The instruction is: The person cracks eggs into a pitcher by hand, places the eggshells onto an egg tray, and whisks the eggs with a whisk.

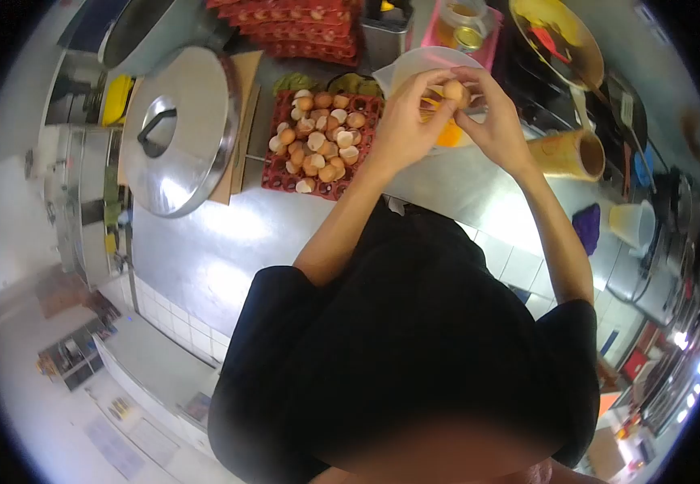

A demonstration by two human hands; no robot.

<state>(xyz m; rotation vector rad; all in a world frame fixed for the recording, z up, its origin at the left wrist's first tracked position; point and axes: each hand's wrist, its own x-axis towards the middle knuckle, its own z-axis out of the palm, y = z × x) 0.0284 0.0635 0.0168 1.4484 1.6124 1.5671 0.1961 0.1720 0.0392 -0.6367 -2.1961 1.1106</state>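
Between the fingertips of both hands is a brown egg (454, 90); whether its shell is cracked I cannot tell. My left hand (411, 117) grips it from the left, and my right hand (493, 121) from the right. Beneath them stands a pale translucent bowl (424, 60), partly hidden by my hands. Orange-yellow yolk (449, 135) shows inside it. Left of my left forearm, a red egg tray (273, 179) carries a heap of broken brown eggshells (317, 141).
A large steel lid (196, 105) with a black handle lies at left on cardboard (245, 81). Stacked red egg trays (293, 28) stand behind. At right are a pan (584, 56) with a red utensil, a yellowish cylinder (555, 155), and a plastic cup (632, 223).
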